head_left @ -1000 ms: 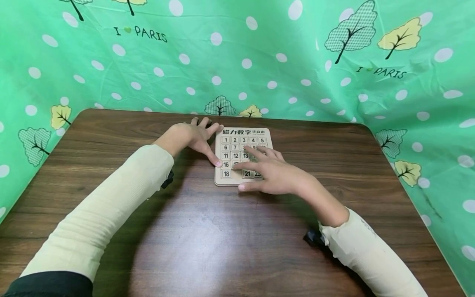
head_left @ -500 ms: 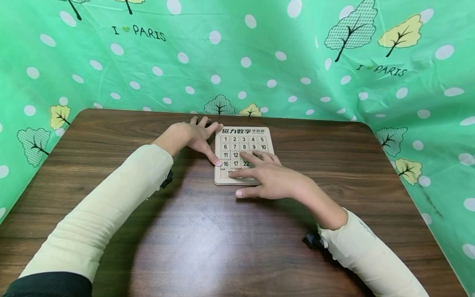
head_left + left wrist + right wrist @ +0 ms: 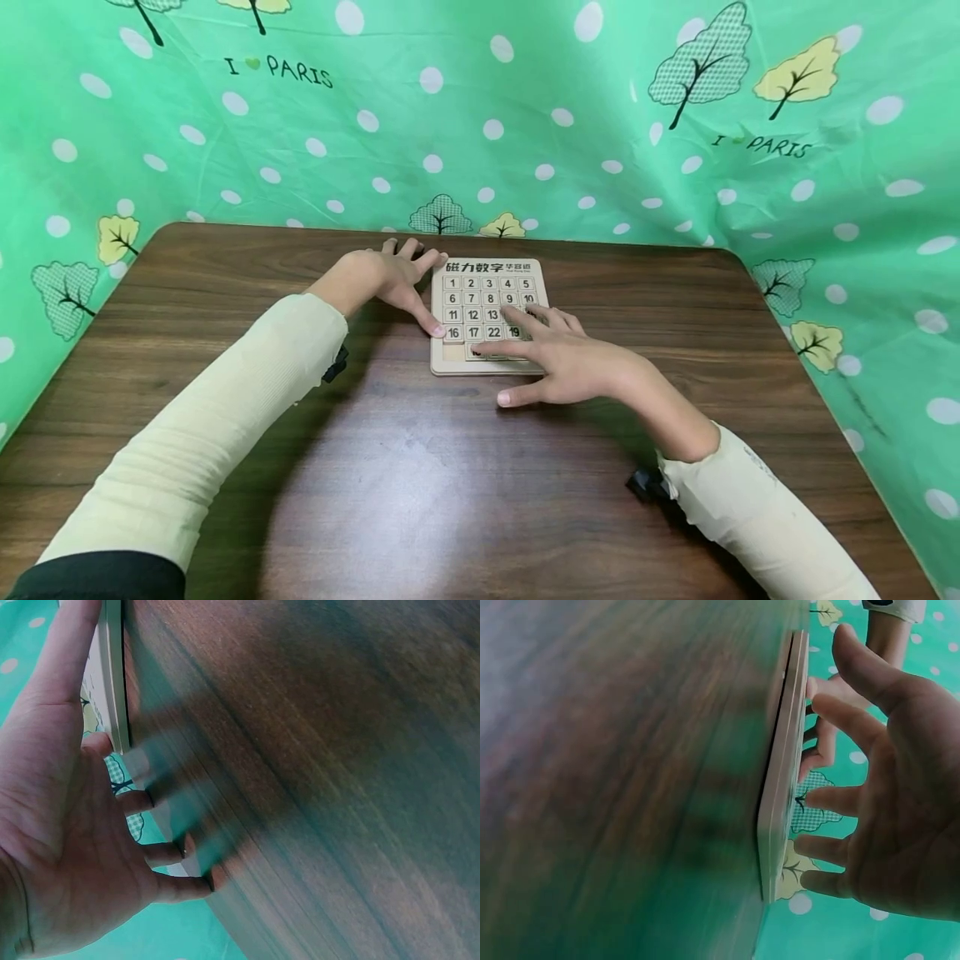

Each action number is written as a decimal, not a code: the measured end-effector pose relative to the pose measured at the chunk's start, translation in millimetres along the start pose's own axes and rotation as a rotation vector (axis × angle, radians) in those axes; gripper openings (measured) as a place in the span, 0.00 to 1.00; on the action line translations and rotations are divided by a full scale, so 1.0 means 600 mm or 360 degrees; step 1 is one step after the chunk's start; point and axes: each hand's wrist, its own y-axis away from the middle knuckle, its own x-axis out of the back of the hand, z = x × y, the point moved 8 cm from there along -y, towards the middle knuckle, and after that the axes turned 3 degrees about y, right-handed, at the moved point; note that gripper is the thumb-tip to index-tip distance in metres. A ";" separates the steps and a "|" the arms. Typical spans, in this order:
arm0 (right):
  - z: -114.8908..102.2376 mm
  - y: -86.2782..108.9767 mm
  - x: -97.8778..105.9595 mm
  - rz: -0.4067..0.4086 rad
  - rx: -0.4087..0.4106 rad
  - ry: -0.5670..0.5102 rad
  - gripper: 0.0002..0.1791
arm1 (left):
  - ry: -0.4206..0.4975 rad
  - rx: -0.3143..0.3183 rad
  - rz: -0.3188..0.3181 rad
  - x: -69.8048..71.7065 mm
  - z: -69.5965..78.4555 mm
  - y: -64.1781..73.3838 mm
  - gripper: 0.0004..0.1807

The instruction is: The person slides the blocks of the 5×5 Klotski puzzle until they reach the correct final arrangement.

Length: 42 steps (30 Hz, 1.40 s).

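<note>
A wooden sliding number puzzle (image 3: 447,367) lies flat near the table's far edge, with numbered tiles in rows beneath a printed title. My left hand (image 3: 397,279) is spread at its left side, thumb tip on the edge beside tile 16 (image 3: 453,332) and index finger at the top left corner. My right hand (image 3: 581,367) reaches over from the right. Its index fingertip touches tile 18 (image 3: 472,354) in the bottom row, thumb held out below the frame. A bare slot (image 3: 453,353) shows at the bottom left corner. My right fingers hide several tiles.
The brown wood-grain table (image 3: 390,492) reaches toward me. Behind and beside it hangs a green dotted cloth (image 3: 495,92) printed with trees. Dark wrist mounts (image 3: 647,485) sit under the pale sleeves (image 3: 765,508).
Tile 18 has slid right from the bottom left corner into the second column, leaving the corner slot bare. My right hand shifted with it, lately rightward; my left hand stayed put.
</note>
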 end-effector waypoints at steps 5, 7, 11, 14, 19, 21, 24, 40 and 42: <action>-0.006 -0.020 0.002 0.0015 0.0002 0.0023 0.44 | -0.0013 -0.0006 0.0017 -0.001 0.001 0.000 0.81; -0.009 -0.030 0.003 0.0014 0.0001 0.0025 0.45 | -0.0012 -0.0008 0.0023 0.000 0.001 0.001 0.80; -0.011 -0.045 0.004 0.0005 -0.0013 0.0032 0.45 | -0.0017 -0.0007 0.0027 0.001 0.003 0.005 0.80; -0.012 -0.048 0.003 -0.0009 -0.0021 0.0046 0.44 | -0.0022 0.0000 0.0021 0.001 0.003 0.006 0.80; -0.020 -0.036 0.001 -0.0025 -0.0009 0.0043 0.42 | -0.0018 -0.0003 0.0020 0.002 0.002 0.003 0.80; -0.024 -0.030 -0.001 -0.0027 0.0004 0.0039 0.42 | -0.0008 -0.0008 0.0019 0.002 0.002 0.002 0.80; -0.028 -0.022 -0.005 -0.0024 0.0013 0.0023 0.41 | 0.0002 -0.0009 0.0013 0.002 0.002 0.003 0.80; 0.011 -0.022 0.006 0.0101 -0.0041 0.0051 0.42 | -0.0001 -0.0001 0.0012 0.000 0.002 0.005 0.80; 0.011 -0.025 0.006 0.0092 -0.0045 0.0059 0.42 | 0.0000 -0.0001 0.0014 0.000 0.002 0.003 0.80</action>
